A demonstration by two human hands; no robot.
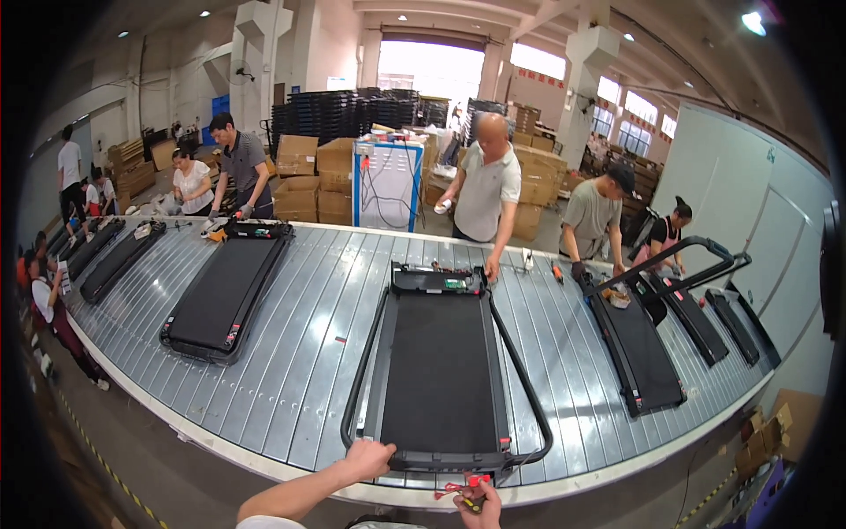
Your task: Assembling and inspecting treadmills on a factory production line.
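Note:
A black treadmill (438, 370) lies flat on the slatted metal conveyor (300, 353) right in front of me, with a black tube handrail folded around it. My left hand (367, 458) rests closed on the near left corner of its frame. My right hand (480, 507) is at the near edge of the conveyor, gripping a small red and black tool (471, 487) just below the treadmill's near end. At the far end of the treadmill an open motor bay (439, 282) shows a green circuit board.
More black treadmills (225, 295) (636, 348) lie on the conveyor to the left and right. Across the belt stand several workers, one (485, 189) touching my treadmill's far right corner. Cardboard boxes (308, 181) and a blue-framed cabinet (386, 185) stand behind them.

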